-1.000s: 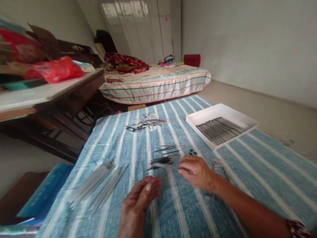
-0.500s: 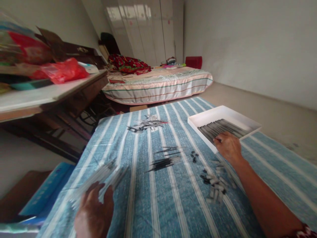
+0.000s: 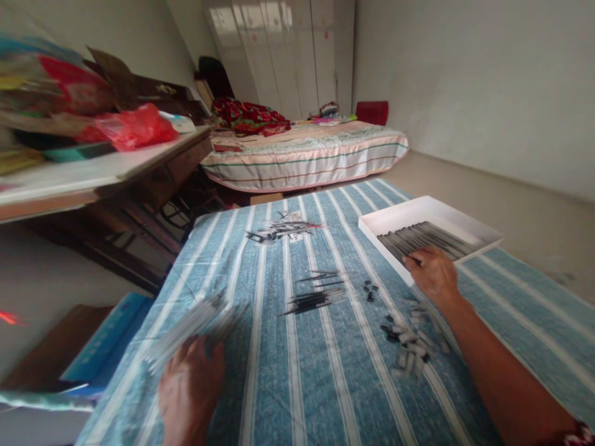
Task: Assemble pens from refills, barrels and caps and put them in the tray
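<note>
My left hand (image 3: 193, 378) rests at the near end of a bundle of clear pen barrels (image 3: 188, 325), thumb apart from the stretched fingers. Its fingertips are blurred against the barrels. Over the near corner of a white box (image 3: 430, 207), my right hand (image 3: 432, 269) is closed in a pinch on the end of a dark pen. Inside that box lies a row of similar pens (image 3: 418, 238). Dark pen refills (image 3: 313, 300) lie mid-table. Closer to my right forearm is a heap of white and black pen caps (image 3: 409, 344), with several small black plugs (image 3: 370, 290) beyond it.
A striped blue cloth (image 3: 274, 371) covers the table. Toward its far edge is a pile of thin dark parts (image 3: 283, 229) on printed paper. A desk with a red plastic bag (image 3: 139, 127) stands left, above a blue box (image 3: 109, 337). Behind is a bed (image 3: 307, 161).
The view has shifted slightly, moving the scene to the right in the picture. My left hand has drawn its thumb and fingers nearer together at the barrels. My right hand stays at the box corner.
</note>
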Tool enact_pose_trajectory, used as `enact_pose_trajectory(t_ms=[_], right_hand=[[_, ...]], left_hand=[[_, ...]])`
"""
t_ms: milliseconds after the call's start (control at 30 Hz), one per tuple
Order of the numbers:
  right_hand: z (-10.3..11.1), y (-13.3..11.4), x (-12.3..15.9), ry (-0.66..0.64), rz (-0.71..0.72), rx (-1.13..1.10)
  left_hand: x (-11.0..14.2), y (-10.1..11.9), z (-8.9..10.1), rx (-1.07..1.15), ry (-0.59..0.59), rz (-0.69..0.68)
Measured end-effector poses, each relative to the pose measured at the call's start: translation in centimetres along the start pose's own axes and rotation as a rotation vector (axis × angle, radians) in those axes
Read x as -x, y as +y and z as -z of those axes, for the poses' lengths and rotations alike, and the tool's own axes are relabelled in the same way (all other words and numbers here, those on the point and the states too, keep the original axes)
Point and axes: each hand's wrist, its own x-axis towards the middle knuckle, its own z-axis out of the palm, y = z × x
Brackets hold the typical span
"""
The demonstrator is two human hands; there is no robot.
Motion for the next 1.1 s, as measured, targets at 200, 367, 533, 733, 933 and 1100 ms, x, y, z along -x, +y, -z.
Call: enact_pose_trajectory(t_ms=[200, 367, 533, 733, 933, 1100], right_hand=[[-0.1, 0.2, 0.3, 0.032, 0.016, 0.027], [-0.1, 0.6, 0.5, 0.036, 0.024, 0.056], [-0.1, 0.9, 0.6, 0.052, 0.036, 0.065], [0.5, -0.5, 0.9, 0.177, 0.09, -0.063], [1.1, -3.7, 2.6, 0.025, 0.298, -0.312], [0.8, -5.1, 3.6, -0.153, 0.43, -0.357]], left_hand=[[0.3, 0.9, 0.9, -0.041, -0.085, 0.013], [0.7, 1.5, 1.1, 0.003, -0.08, 0.012], [0.9, 1.7, 1.2, 0.004, -0.083, 0.016], [1.0, 2.4, 1.7, -0.073, -0.088, 0.001], [1.0, 3.0, 1.7, -0.152, -0.09, 0.005], [1.3, 2.9, 1.4, -0.174, -0.064, -0.034]])
